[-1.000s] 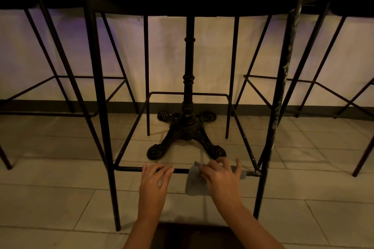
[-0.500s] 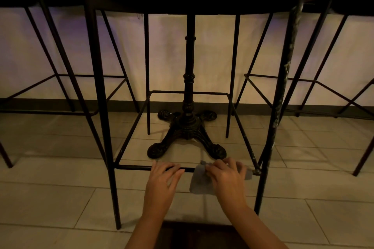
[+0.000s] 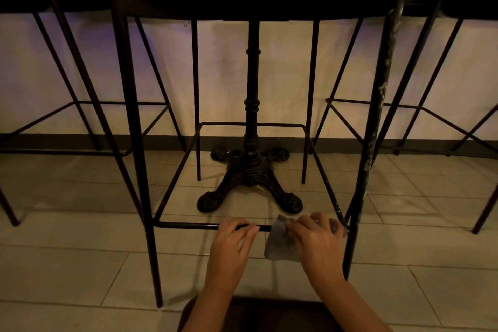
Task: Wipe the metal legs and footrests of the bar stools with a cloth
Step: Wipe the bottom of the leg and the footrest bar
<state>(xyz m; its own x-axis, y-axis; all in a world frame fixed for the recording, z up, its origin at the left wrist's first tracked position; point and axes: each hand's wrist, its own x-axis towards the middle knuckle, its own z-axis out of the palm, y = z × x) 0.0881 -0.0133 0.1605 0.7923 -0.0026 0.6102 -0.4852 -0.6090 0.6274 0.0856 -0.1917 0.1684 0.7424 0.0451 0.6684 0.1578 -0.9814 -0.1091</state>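
Observation:
A black metal bar stool stands right in front of me, its front footrest bar (image 3: 188, 225) running low across the view between two front legs (image 3: 151, 250). My left hand (image 3: 231, 245) grips the bar near its middle, fingers curled over it. My right hand (image 3: 318, 240) presses a grey cloth (image 3: 277, 245) around the bar's right part, close to the speckled right front leg (image 3: 353, 250). The cloth's loose end hangs below the bar.
An ornate black table base (image 3: 250, 178) stands behind the footrest frame. More stools flank this one on the left (image 3: 80, 105) and the right (image 3: 420, 105). Pale tiled floor (image 3: 80, 264) lies below, a wall with a dark skirting behind.
Both hands have slid to the right along the footrest bar, the right hand carrying the cloth nearer the right front leg.

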